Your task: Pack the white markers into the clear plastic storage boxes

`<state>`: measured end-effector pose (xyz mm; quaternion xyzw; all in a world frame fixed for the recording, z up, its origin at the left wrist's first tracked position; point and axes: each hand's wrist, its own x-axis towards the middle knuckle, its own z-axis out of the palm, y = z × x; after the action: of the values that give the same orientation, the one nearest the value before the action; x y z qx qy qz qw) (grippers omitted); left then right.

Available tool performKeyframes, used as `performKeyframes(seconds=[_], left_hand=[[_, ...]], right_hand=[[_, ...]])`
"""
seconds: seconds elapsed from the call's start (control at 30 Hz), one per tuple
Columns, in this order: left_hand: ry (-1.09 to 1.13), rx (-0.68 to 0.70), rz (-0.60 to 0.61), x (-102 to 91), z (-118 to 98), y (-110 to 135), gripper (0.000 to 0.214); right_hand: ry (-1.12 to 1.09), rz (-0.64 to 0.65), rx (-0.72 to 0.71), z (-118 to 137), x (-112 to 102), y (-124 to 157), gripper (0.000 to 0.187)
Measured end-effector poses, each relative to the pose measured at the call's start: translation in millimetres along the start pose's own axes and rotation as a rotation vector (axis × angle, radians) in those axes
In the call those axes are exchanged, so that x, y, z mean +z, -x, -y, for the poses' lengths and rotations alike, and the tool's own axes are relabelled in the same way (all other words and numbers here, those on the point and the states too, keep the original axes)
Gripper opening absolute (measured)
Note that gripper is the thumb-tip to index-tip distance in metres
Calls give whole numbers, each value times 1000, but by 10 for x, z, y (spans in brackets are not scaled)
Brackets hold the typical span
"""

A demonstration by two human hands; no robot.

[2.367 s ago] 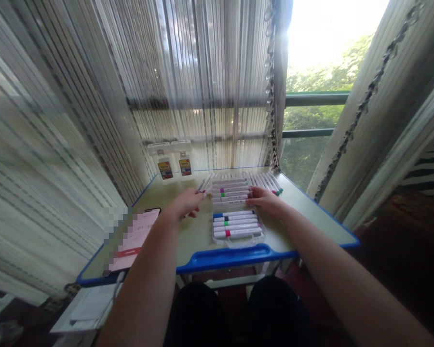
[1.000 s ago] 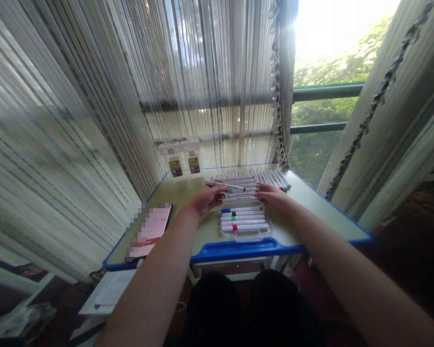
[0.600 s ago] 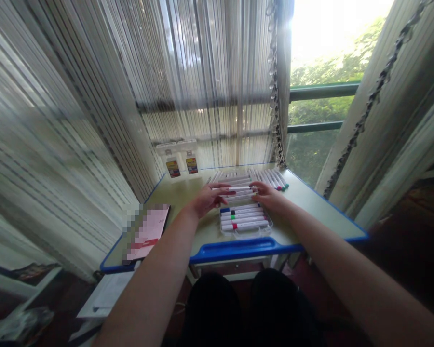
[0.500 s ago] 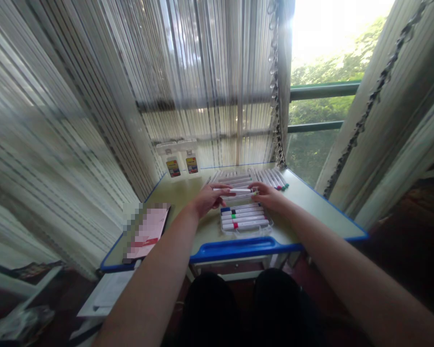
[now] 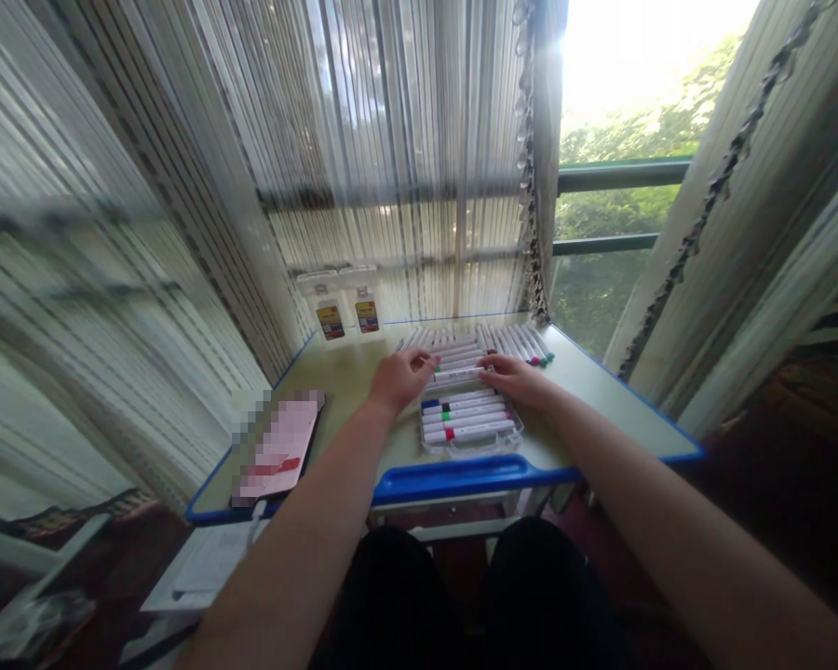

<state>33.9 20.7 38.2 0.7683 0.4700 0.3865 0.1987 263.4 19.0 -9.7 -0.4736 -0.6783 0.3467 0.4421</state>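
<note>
An open clear plastic case (image 5: 469, 445) lies in the middle of the small table, with several white markers with coloured caps in its near half. My left hand (image 5: 403, 377) and my right hand (image 5: 521, 380) meet over the far half of the case. Between them lies a white marker (image 5: 461, 375); my left fingers curl on its left end and my right fingertips pinch its right end. The marker rests low on the row of markers in that half. More loose markers (image 5: 523, 342) lie in a row at the back right.
The table has a blue rim (image 5: 461, 477) and a pale green top. A phone (image 5: 279, 447) lies at the front left. Two small clear packages (image 5: 347, 314) lean against the curtain at the back. A window railing and trees are beyond, and my knees are under the table.
My left hand picked a marker from the loose ones at the left, brought it over the case, and both hands lowered it onto the far row. The camera shifted slightly.
</note>
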Motion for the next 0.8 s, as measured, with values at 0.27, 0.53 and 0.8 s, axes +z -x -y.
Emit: performKeyframes(seconds=[0.27,0.53,0.8], left_hand=[[-136,253,199,40,124,-16,12],[-106,236,244,85,166,-31,14],[-101,192,251,73,105,-18,18]], right_hand=[[-43,23,55,10,-35,25,23],[-59,34,83,87,-48,37,9],[-7,35,85,115,-47,51,7]])
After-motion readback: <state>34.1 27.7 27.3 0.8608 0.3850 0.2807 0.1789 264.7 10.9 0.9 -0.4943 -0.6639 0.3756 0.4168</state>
